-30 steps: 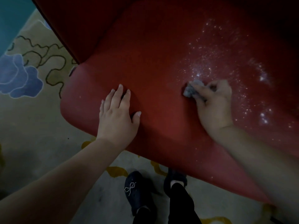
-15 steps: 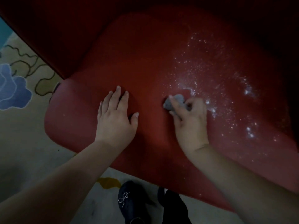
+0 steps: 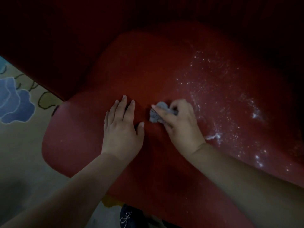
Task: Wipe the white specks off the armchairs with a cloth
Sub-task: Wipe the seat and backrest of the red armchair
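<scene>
One red armchair [image 3: 148, 71], one grey cloth [image 3: 156, 113], two hands, one dark shoe [image 3: 127, 217] on a patterned rug [image 3: 18, 99]. Cloth small and crumpled, on the seat's middle, pinched under right hand [image 3: 181, 125]. Left hand [image 3: 122, 129] flat on the seat, fingers straight, just beside. White specks [image 3: 218, 102] scattered over the seat's right part.

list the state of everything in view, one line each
left hand: flat on the seat, fingers straight
right hand: gripping the cloth
cloth: bunched, pressed on the seat
red armchair seat: bare on its left part
white specks: scattered to the right of the right hand
shoe: on the carpet by the seat's front edge
</scene>
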Available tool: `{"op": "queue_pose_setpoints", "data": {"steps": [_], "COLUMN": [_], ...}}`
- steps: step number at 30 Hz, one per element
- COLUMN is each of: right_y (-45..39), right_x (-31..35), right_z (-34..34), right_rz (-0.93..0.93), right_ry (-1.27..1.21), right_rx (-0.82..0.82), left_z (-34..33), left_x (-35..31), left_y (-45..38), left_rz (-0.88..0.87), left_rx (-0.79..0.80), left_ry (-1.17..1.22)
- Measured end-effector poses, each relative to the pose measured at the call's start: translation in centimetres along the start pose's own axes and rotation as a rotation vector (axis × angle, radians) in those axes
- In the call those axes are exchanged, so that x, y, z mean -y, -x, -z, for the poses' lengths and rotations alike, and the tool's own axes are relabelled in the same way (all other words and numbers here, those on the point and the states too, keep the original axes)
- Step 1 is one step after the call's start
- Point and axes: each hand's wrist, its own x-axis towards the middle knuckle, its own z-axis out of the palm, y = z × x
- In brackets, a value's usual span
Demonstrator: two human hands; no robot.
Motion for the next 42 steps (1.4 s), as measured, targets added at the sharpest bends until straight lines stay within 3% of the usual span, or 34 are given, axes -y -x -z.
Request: {"op": "queue_pose_setpoints", "data": {"steps": [2,7,10,14,19,22,26,29,32,35,39,42], "right_y": [-2.8,-1.4,0.4,-5.8,-6.1,-3.7,-8.6,-10.9,-8.1,-6.2,-11.8,-13.7], "right_x": [-1.6,-3.8,-1.4,-3.9,-7.0,-4.3,-6.0,-9.1,-8.5,-6.8,-9.7,-12.3], "right_z": [0.4,1.5,0.3,0.7,2.2,1.0,1.2,2.3,2.5,1.9,2.8,3.5], "right_rz": [0.001,-0.327,-0.207,-0.046,-0.394,-0.261,-0.113,-0.256,-0.384,-0.253,-0.136,-0.378], "right_ry": [0.053,0.156,0.049,0.076,0.192,0.069,0.076,0.198,0.249,0.102,0.09,0.128], "right_rx": [-0.011,-0.207,-0.128,-0.05,-0.25,-0.177,-0.098,-0.168,-0.245,-0.146,-0.034,-0.075], "left_z": [-0.1,-0.2,-0.2,-0.3,-0.1,0.1,-0.2,-0.3,-0.2,-0.1,-0.4,-0.7], "left_x": [-0.3,-0.9,-1.7,-2.7,-3.1,-3.8,-4.5,-4.5,-4.7,-5.6,-6.5,-6.7], "left_y": [-0.8,-2.7,-3.9,-5.6,-7.5,-8.2,-8.9,-9.5,-10.2,-10.7,-11.6,-12.1], "left_rz": [-0.01,-0.033,-0.038,-0.072,-0.078,-0.08,-0.096,-0.109,-0.111,-0.122,-0.126,-0.127], "left_rx": [-0.004,-0.028,-0.042,-0.053,-0.042,-0.045,-0.037,-0.006,0.018,0.026,0.027,0.026], "left_ry": [-0.011,-0.022,-0.02,-0.021,-0.028,-0.015,0.012,0.005,-0.008,0.007,0.028,0.032]}}
